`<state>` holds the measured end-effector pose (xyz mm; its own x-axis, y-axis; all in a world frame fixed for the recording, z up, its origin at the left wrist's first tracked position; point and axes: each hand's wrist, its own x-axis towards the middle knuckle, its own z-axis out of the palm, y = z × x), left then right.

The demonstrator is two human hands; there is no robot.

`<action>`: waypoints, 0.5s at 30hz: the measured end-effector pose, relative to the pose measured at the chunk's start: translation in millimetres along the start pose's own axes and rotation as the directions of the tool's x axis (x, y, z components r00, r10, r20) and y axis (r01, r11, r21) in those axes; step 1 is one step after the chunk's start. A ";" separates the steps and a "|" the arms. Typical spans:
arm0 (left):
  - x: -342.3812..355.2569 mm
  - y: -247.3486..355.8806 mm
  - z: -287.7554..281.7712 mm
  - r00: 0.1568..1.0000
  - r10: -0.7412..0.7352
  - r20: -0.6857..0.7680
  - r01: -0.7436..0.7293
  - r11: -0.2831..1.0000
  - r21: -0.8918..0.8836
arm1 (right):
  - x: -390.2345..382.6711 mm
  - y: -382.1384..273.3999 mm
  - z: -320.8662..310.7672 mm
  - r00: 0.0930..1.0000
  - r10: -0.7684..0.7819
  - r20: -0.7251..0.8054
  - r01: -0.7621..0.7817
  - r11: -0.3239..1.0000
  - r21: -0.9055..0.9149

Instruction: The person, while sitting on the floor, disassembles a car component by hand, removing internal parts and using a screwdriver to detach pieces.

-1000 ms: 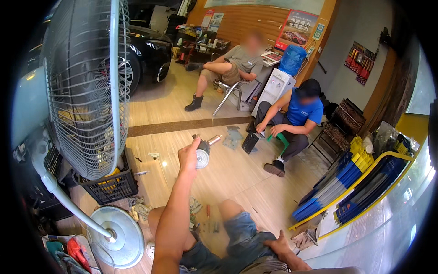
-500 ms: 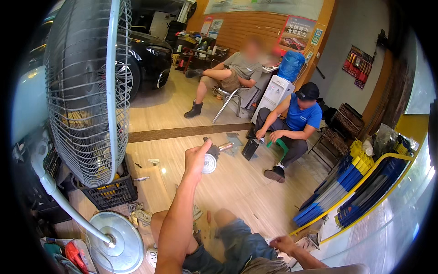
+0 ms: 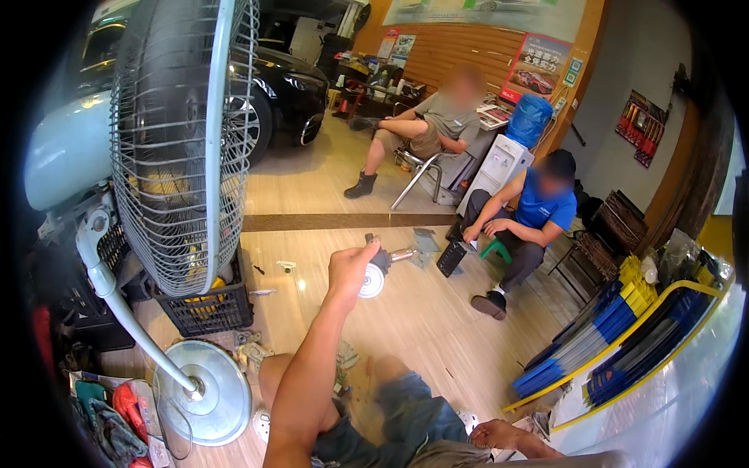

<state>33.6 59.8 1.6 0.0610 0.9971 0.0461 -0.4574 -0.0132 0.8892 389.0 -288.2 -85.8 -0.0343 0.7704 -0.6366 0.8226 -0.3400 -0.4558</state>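
Note:
Held out in front of me at arm's length, my left hand [image 3: 350, 273] is wrapped round a dark metal part [image 3: 381, 260]. A pale round pulley-like disc [image 3: 371, 281] sits on its near side, and a short shiny shaft [image 3: 403, 254] sticks out to the right. The fingers hide some of the part, so its exact kind is unclear. Low at the right, beside my thigh, my right hand [image 3: 491, 434] hangs loosely with its fingers slightly bent, and nothing shows in it. Between my legs, a blurred screwdriver-like tool [image 3: 369, 378] lies on the floor.
A standing fan [image 3: 183, 156] with a round base [image 3: 204, 402] and a black crate [image 3: 204, 306] are at the left. Ahead, a person in blue [image 3: 538, 207] sits by a black box [image 3: 452, 259]; another person [image 3: 437, 129] sits behind. A yellow rack [image 3: 616, 331] stands at the right.
My view has turned, so the room sits further right in the picture. My left hand still grips the part, and my right hand's fingers look more curled. The seated person in blue shifted their hands slightly.

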 end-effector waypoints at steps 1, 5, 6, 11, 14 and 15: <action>-2.0 2.1 0.2 1.000 -0.003 0.008 0.003 1.000 0.026 | 1.5 1.4 -0.6 1.000 -0.003 -0.002 0.003 1.000 -0.002; -12.5 13.7 -2.5 0.999 0.000 -0.035 0.001 1.000 0.013 | 10.7 11.1 10.8 0.997 0.023 0.071 -0.042 0.962 0.270; -13.0 12.3 -3.3 0.999 0.000 -0.035 0.000 1.000 -0.005 | 8.4 9.8 10.5 0.976 0.174 0.131 -0.209 0.917 0.340; -10.3 5.2 -11.2 0.999 0.005 -0.045 -0.005 1.000 0.014 | 8.7 -5.7 12.6 0.948 0.130 0.289 -0.279 0.776 0.566; -6.8 1.7 -10.1 0.999 0.014 -0.031 -0.013 1.000 0.025 | 27.5 55.9 30.1 0.953 0.164 0.257 -0.265 0.860 0.435; -7.2 2.4 -8.2 0.999 0.026 -0.033 -0.025 0.999 0.021 | 27.0 69.7 35.2 0.953 0.163 0.255 -0.266 0.853 0.449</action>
<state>24.8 53.2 -0.3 0.0201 0.9983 0.0542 -0.4397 -0.0398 0.8973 425.5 -310.0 -156.7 -0.0430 0.5416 -0.8395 0.4564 -0.7369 -0.4987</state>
